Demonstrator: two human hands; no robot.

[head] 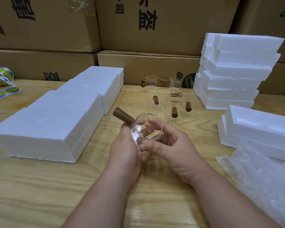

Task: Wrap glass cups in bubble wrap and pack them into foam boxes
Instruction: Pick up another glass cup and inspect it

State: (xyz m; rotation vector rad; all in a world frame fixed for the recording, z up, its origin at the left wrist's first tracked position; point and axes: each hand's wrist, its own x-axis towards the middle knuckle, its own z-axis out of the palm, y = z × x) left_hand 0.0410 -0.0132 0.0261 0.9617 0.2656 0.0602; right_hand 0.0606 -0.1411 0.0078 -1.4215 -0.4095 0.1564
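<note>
Two hands grip one glass cup (146, 129): left hand (125, 148) cradles base, right hand (173, 143) pinches rim.

Head view, forward-down, close above hands (148, 142)

held cup (146, 130): clear glass, dark brown wooden handle
cups at the back (169, 97): clear glass, brown handles
foam boxes (234, 71): plain white, both sides of the frame
table (39, 186): pale yellow wood with wavy grain
cartons (163, 22): tan cardboard, black printed characters
sticker roll (0, 76), upper left: yellow and blue on white
bubble wrap (262, 178), lower right: cloudy, see-through white
</note>
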